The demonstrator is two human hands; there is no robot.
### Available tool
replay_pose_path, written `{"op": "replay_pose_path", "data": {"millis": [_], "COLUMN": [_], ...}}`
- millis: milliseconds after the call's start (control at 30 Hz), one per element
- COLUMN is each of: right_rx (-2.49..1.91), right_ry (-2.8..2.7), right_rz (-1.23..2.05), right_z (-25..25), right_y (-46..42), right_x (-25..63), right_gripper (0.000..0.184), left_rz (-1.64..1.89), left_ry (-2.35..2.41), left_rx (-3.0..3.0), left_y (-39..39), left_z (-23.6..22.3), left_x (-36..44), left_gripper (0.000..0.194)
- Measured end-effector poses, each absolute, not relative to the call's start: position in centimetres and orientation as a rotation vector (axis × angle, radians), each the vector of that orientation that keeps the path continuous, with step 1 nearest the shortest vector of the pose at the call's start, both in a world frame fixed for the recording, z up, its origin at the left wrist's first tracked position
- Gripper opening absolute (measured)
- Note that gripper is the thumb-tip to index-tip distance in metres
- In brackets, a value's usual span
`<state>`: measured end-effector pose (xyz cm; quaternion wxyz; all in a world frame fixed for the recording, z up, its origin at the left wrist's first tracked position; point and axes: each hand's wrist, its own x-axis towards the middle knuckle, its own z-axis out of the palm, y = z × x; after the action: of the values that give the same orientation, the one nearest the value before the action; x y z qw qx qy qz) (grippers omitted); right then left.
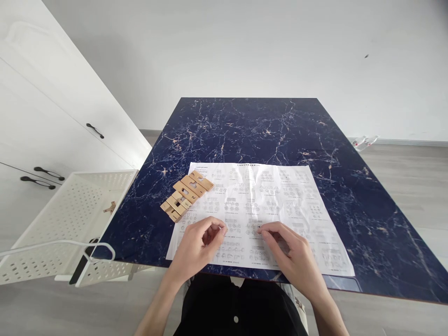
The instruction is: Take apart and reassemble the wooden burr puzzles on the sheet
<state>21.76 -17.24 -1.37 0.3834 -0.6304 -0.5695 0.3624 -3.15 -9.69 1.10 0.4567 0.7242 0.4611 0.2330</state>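
Observation:
A large creased sheet of paper [276,196], printed with rows of small diagrams and text, lies on the table. My left hand [202,240] rests over its lower left part, fingers curled and thumb near the index fingertip, with nothing visible between them. Over the lower middle of the sheet, my right hand [289,249] is loosely closed, its thumb and index tips close together on the paper and no held object showing. Several notched wooden puzzle pieces [185,195] with numbers on them lie side by side in a slanted row, partly on the sheet's left edge, beyond my left hand.
The dark blue marble-patterned table [245,128] reaches toward a white wall. A white perforated basket [66,210] stands left of it, with a small wooden piece [109,207] inside. A white cable [63,241] crosses the basket. A flat glossy object [341,283] sticks out under the sheet's lower right.

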Motion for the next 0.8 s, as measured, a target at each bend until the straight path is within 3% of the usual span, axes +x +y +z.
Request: {"op": "replay_pose_path", "data": {"millis": [433,600,800], "right_rx": [-1.595,-1.582,-1.573], "right_ry": [-1.443,-1.436,-1.441], "right_rz": [0.923,0.926,0.929], "right_z": [-1.4,-1.3,-1.3], "right_y": [-17.3,-17.3,-17.3], "right_x": [21.7,21.7,21.7], "right_gripper": [0.032,0.032,0.033], "left_rz": [0.598,0.765,0.759], "left_ry": [1.155,1.249,1.376], "left_rx": [1.867,2.159,2.382], "left_y": [-9.9,-10.0,-8.8], "left_z": [1.0,0.4,-0.6], "left_x": [-3.2,-2.9,-2.0], "left_gripper": [0.028,0.015,0.058]}}
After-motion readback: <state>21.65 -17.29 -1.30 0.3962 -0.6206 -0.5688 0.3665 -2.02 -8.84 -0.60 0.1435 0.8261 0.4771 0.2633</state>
